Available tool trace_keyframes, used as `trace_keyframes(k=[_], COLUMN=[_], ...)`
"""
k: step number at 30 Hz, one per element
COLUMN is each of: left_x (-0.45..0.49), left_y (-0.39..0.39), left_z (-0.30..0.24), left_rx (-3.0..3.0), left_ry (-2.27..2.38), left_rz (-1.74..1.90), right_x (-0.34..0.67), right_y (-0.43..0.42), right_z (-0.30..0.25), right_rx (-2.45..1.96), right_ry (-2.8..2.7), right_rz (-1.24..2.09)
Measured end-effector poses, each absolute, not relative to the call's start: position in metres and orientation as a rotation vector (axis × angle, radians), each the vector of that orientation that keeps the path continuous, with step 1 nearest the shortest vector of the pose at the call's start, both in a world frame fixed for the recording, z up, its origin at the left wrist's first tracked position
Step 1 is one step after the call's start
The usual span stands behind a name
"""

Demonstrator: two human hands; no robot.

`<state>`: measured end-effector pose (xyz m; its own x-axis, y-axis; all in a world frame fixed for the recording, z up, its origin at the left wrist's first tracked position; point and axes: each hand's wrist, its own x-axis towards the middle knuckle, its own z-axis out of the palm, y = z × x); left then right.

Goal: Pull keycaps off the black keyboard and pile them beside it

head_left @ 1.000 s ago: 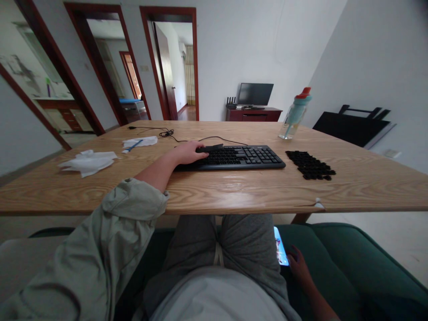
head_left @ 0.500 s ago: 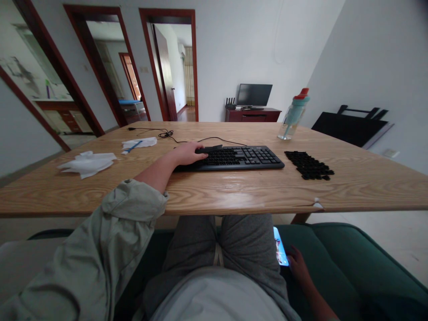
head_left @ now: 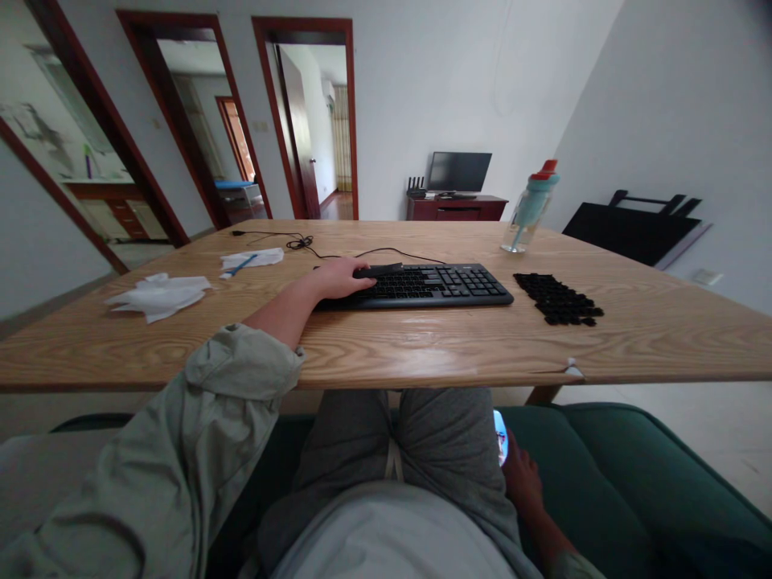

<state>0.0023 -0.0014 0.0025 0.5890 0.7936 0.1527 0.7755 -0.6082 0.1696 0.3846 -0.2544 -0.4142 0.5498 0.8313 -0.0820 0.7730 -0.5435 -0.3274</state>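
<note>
On the table, my left hand rests over the left part of a black keyboard. Between its thumb and fingers is a narrow, flat black piece, lying across the top rows; what kind of thing it is I cannot make out. Below the table edge, a lit phone is beside my right thigh on the green sofa. My right hand is closed around the phone's right side, covering part of the screen; some fingers are hidden. Loose black keycaps lie in rows right of the keyboard.
A clear bottle with a red lid stands behind the keycaps. At the left are a crumpled white tissue and another tissue under a blue stick-like tool. The keyboard's cable runs along the back.
My right hand has moved up and left over the phone, hiding more of its screen. My left hand and the keyboard have stayed put.
</note>
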Motion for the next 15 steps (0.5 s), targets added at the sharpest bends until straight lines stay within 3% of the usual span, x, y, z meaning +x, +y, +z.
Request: trace_keyframes(k=[15], left_x=[0.001], left_y=[-0.001], left_z=[0.001], left_rx=[2.707], left_ry=[1.337], left_rz=[0.346], right_x=[0.393], right_y=[-0.225], right_z=[-0.394], right_rx=[-2.744], right_ry=[-1.246], right_rz=[0.51])
